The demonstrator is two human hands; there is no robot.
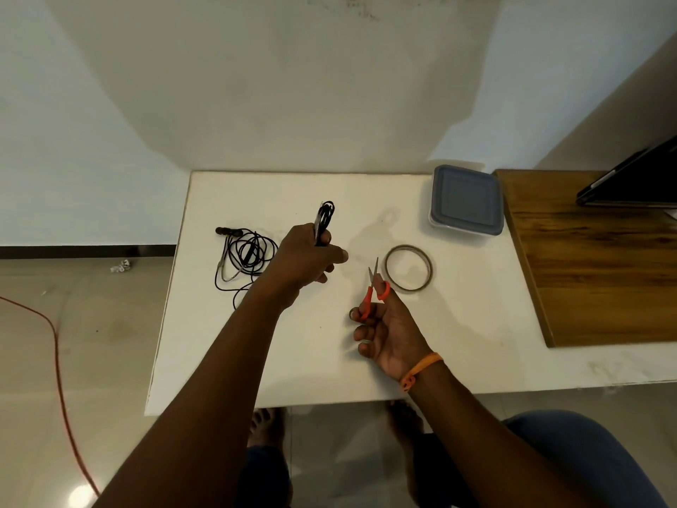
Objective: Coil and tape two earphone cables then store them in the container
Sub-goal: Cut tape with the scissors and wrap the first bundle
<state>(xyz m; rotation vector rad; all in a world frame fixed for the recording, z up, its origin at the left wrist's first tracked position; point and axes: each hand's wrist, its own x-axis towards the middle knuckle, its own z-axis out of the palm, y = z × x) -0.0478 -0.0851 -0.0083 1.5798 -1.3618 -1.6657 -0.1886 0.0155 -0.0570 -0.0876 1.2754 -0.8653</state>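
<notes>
Head view: mid-frame, left hand [307, 260] grips a coiled earphone cable [324, 221]; right hand [384, 331] holds orange scissors [373, 291].

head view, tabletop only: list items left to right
loose earphone cable → coiled earphone cable held in the left hand → orange scissors in the right hand → tape roll → lidded container → wooden board

So the white counter [256, 353] butts up against a wooden board [593, 273] on the right, with some dark flat thing [637, 181] leaning on it at the back. Down on the tiled floor [55, 361] there's an orange cord [58, 368] snaking along, plus a little crumpled white scrap [121, 266] near the black baseboard [84, 250].
</notes>
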